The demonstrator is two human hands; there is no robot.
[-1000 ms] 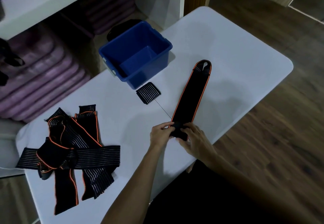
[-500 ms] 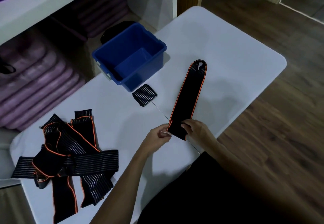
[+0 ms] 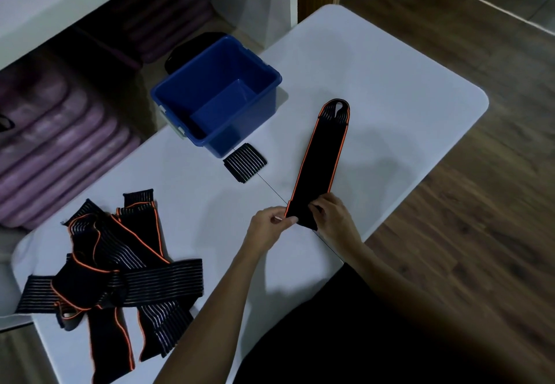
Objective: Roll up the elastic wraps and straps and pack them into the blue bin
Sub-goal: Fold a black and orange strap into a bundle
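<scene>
A black strap with orange edging (image 3: 322,161) lies stretched out flat on the white table (image 3: 390,89), its looped end pointing away from me. My left hand (image 3: 268,226) pinches the near left corner of this strap. My right hand (image 3: 332,215) grips the near right corner, fingers curled over the fabric. The blue bin (image 3: 219,95) stands at the table's far left edge and looks empty. A small striped black wrap (image 3: 244,166) lies flat just in front of the bin. A tangled pile of black straps and striped wraps (image 3: 111,272) covers the near left of the table.
Purple mats (image 3: 60,143) are stacked on low shelves to the left of the table. A dark round object (image 3: 192,47) sits behind the bin. Wooden floor (image 3: 480,233) lies to the right. A thin seam line (image 3: 270,191) crosses the tabletop.
The short fold or roll at the strap's near end has been undone, and the end now lies flat. Both hands shifted from the middle of that end to its corners.
</scene>
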